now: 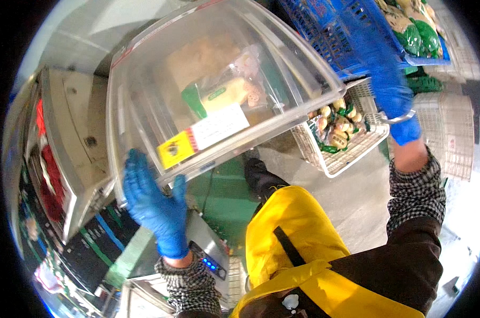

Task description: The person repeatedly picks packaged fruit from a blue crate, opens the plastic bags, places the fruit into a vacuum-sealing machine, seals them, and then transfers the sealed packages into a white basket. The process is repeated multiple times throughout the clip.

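Note:
A large clear plastic bin (298, 90) fills the upper middle, with a yellow and white label (176, 151) on its near side. Inside it lies a printed plastic bag (227, 95), pale with green parts. My left hand (158, 204), in a blue glove, rests against the bin's near left corner, fingers stretched out and thumb apart. At the right, my right hand (391, 98), also blue-gloved, reaches forward beside the blue crate (330, 32). Motion smears its fingers against the crate, so their grip is hidden. A metal band (399, 117) shows at that wrist.
Below the crate, a white plastic basket (330, 172) contains several pale and green packs (341, 130). Similar filled bags (415, 32) lie in the far right crate. A grey scale with lit blue digits (213, 265) is near my left forearm. Pale stacked crates (447, 138) stand at right.

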A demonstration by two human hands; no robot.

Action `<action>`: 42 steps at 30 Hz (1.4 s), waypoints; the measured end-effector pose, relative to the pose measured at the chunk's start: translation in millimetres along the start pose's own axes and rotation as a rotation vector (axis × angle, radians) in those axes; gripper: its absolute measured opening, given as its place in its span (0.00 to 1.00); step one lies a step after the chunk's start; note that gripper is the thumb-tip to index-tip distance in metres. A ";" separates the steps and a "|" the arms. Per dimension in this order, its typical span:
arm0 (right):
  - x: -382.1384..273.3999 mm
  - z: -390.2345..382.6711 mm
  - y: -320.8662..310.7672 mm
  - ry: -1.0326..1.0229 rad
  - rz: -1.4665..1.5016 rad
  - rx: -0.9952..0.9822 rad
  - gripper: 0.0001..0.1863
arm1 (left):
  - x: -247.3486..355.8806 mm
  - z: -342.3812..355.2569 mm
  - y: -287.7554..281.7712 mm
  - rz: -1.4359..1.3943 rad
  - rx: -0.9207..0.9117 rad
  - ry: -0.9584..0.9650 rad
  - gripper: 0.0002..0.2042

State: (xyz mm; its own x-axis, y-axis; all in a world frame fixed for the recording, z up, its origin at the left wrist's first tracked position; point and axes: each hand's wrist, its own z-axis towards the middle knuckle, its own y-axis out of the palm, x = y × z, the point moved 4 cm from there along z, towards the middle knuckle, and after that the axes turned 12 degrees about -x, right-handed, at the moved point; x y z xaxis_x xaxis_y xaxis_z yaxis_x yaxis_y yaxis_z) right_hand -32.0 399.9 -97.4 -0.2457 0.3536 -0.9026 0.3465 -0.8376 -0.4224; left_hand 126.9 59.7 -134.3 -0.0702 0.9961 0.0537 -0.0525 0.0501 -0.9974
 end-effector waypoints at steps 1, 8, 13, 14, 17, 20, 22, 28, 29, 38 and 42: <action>20.4 7.8 11.6 -0.015 -0.412 -0.106 0.25 | 6.8 -11.3 16.4 0.022 -0.065 -0.031 0.35; 146.0 -22.9 109.1 -0.109 -0.939 -0.180 0.36 | 7.2 -50.6 132.4 -0.083 -0.154 -0.066 0.42; 162.3 -28.3 130.1 -0.112 -0.984 -0.180 0.37 | 5.0 -58.3 159.6 -0.083 -0.104 -0.071 0.43; 158.2 -25.4 129.8 -0.123 -0.973 -0.183 0.37 | 2.9 -56.2 162.3 -0.096 -0.086 -0.072 0.43; 158.3 -32.6 132.0 -0.104 -0.907 -0.181 0.38 | 1.1 -57.7 168.7 -0.100 -0.065 -0.076 0.43; 153.8 -27.4 130.2 -0.082 -0.897 -0.205 0.39 | 2.7 -56.5 166.3 -0.095 -0.047 -0.074 0.43; 150.7 -25.6 128.7 -0.075 -0.890 -0.226 0.39 | 2.9 -56.9 166.4 -0.098 -0.061 -0.088 0.43; 154.5 -24.2 128.4 -0.010 -0.911 -0.280 0.39 | 3.5 -55.5 168.3 -0.077 -0.072 -0.096 0.43; 153.9 -23.1 128.4 0.011 -0.904 -0.304 0.38 | 3.0 -55.3 167.2 -0.069 -0.076 -0.095 0.44; 154.0 -24.2 127.4 0.062 -0.885 -0.306 0.39 | 6.8 -54.9 151.1 -0.103 -0.313 -0.129 0.46; 152.3 -24.5 128.6 0.021 -0.890 -0.252 0.39 | 16.8 -51.7 139.5 -0.106 -0.321 -0.191 0.46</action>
State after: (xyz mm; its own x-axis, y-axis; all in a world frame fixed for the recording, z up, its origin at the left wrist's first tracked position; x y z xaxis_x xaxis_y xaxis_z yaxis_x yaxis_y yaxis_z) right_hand -2.7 356.3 -291.2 -0.5004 0.8328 -0.2367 0.2252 -0.1388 -0.9644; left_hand 169.9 87.2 -275.0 -0.2673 0.9540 0.1355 0.2428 0.2028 -0.9486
